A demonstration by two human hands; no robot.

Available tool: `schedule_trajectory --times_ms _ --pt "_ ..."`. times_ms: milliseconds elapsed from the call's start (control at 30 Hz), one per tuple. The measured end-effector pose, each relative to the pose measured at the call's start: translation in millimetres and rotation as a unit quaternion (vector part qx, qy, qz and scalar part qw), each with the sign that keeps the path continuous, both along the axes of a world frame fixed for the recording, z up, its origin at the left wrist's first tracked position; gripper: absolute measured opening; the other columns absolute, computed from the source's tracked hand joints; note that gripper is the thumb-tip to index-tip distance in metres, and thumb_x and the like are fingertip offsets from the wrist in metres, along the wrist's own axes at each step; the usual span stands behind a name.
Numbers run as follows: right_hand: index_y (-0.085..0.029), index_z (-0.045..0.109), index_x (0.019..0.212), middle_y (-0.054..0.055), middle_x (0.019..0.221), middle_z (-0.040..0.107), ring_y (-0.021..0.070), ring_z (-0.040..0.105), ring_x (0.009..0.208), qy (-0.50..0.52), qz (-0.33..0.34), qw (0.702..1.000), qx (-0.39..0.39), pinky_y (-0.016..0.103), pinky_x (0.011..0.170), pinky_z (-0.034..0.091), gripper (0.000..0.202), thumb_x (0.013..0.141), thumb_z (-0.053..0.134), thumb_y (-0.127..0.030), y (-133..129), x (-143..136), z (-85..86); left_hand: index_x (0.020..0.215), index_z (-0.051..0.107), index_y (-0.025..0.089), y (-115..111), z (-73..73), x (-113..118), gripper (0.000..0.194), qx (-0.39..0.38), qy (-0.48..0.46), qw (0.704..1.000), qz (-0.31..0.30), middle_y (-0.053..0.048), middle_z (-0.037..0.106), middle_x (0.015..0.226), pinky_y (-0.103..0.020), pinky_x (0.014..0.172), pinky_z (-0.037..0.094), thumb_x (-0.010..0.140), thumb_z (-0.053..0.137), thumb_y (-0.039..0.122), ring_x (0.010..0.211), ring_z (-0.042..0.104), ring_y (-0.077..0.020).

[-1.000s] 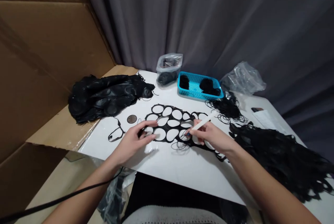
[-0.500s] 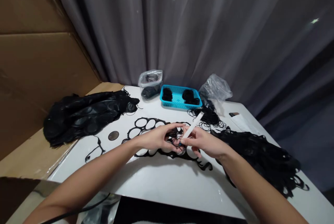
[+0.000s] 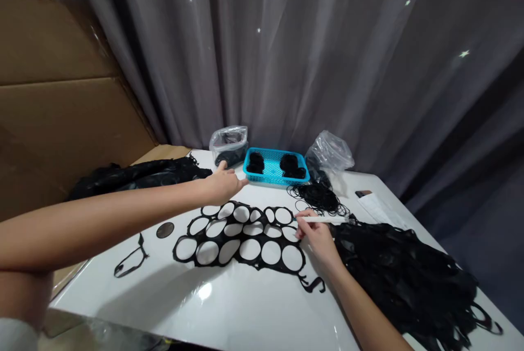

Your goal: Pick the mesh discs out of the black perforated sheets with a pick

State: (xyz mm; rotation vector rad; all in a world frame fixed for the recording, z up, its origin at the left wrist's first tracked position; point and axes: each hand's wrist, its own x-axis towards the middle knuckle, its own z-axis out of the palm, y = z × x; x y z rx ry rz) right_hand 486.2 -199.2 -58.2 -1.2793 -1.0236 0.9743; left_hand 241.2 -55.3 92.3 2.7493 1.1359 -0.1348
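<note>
My left hand (image 3: 225,183) reaches out at the front of the clear plastic tub (image 3: 229,146), which has dark material in it. Its thumb and a finger are spread apart, and nothing shows between them. In my right hand (image 3: 317,233) is a slim white pen-like tool (image 3: 327,220), held in a pinch and pointing left. Its tip is close to the right edge of a black sheet (image 3: 235,231) full of round holes, which lies flat on the white table (image 3: 245,307).
A blue basket (image 3: 274,179) holds bundles of thin black rings. More loose rings (image 3: 317,195) lie beside a clear bag (image 3: 329,152). Black sheet piles lie at right (image 3: 401,274) and left (image 3: 143,173). A dark disc (image 3: 165,230) and black scrap (image 3: 133,261) are at left.
My left hand has moved away from my right hand, forward and left to the tub. The right hand has lowered the tool nearly level. The holed sheet is now largely uncovered.
</note>
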Motion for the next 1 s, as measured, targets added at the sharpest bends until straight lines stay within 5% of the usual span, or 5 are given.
schedule_trajectory --times_ms 133,233,367,467,1000 --pt "-0.026 0.062 0.101 0.004 0.082 0.071 0.0217 0.064 0.086 0.021 -0.011 0.999 0.029 0.035 0.085 0.047 0.03 0.095 0.053 -0.053 -8 -2 15.7 0.138 0.056 0.021 -10 -3.6 19 0.066 -0.189 -0.08 0.978 -0.047 -0.003 0.067 0.078 -0.036 0.086 0.041 0.073 0.067 0.013 0.078 0.063 -0.0235" --pt "-0.025 0.052 0.085 0.008 0.116 0.07 0.025 0.06 0.116 0.101 0.03 0.993 0.053 0.04 0.097 0.045 0.032 0.091 0.058 -0.056 -13 -9 33.0 0.147 0.042 0.021 -33 -20.1 40 0.067 -0.386 -0.205 0.897 -0.062 0.0 0.065 0.077 -0.032 0.078 0.044 0.084 0.062 0.019 0.078 0.064 -0.0204" --pt "-0.026 0.039 0.082 0.004 0.1 0.07 0.0227 0.065 0.092 0.164 0.123 0.977 0.057 0.038 0.084 0.049 0.045 0.078 0.076 -0.052 -16 -20 50.8 0.143 0.044 0.023 -62 -36.3 61 0.064 -0.552 -0.393 0.736 -0.016 0.001 0.061 0.083 -0.03 0.077 0.045 0.084 0.069 0.025 0.076 0.066 -0.0168" --pt "-0.025 0.035 0.078 -0.001 0.082 0.066 0.0181 0.062 0.075 0.139 0.09 0.984 0.065 0.033 0.074 0.046 0.048 0.077 0.08 -0.041 -16 -22 65.1 0.141 0.047 0.026 -71 -33.4 64 0.064 -0.58 -0.454 0.676 0.035 0.002 0.057 0.084 -0.028 0.073 0.044 0.083 0.074 0.029 0.078 0.068 -0.0164" --pt "-0.024 0.037 0.071 0.003 0.086 0.069 0.0203 0.063 0.079 -0.078 0.025 0.991 0.107 0.033 0.07 0.046 0.041 0.079 0.077 -0.029 1 0 133.5 0.145 0.044 0.031 -60 -4.1 31 0.063 -0.531 -0.554 0.64 -0.025 0.001 0.059 0.09 -0.036 0.093 0.047 0.09 0.071 0.021 0.101 0.07 -0.0236"
